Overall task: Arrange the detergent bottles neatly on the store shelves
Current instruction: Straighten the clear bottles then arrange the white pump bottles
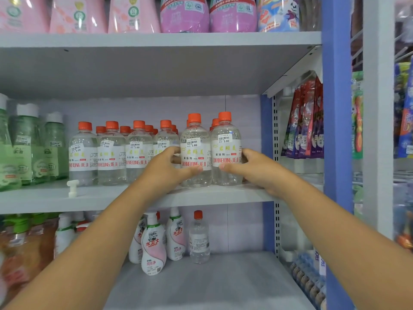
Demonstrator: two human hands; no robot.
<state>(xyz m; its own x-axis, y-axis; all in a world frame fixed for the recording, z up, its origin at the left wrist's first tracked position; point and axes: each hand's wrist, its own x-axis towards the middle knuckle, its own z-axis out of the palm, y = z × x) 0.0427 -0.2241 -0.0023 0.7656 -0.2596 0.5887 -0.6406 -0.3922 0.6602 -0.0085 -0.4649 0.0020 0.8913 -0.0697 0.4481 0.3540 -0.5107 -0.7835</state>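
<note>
Several clear detergent bottles with orange caps and white labels stand in rows on the middle shelf [223, 193]. My left hand [166, 167] grips one front bottle [195, 142] from its left side, thumb across the label. My right hand [252, 168] grips the neighbouring front bottle [226, 139] from its right side. These two bottles stand side by side, touching, at the right end of the row. The other front bottles [111, 151] line up to the left.
Green bottles [24, 144] stand at the left of the middle shelf, and a loose white cap [72, 187] lies at its front edge. Pink bottles [185, 16] fill the top shelf. White bottles [154, 242] and one clear bottle [199, 238] stand below. A blue upright [335, 130] bounds the right.
</note>
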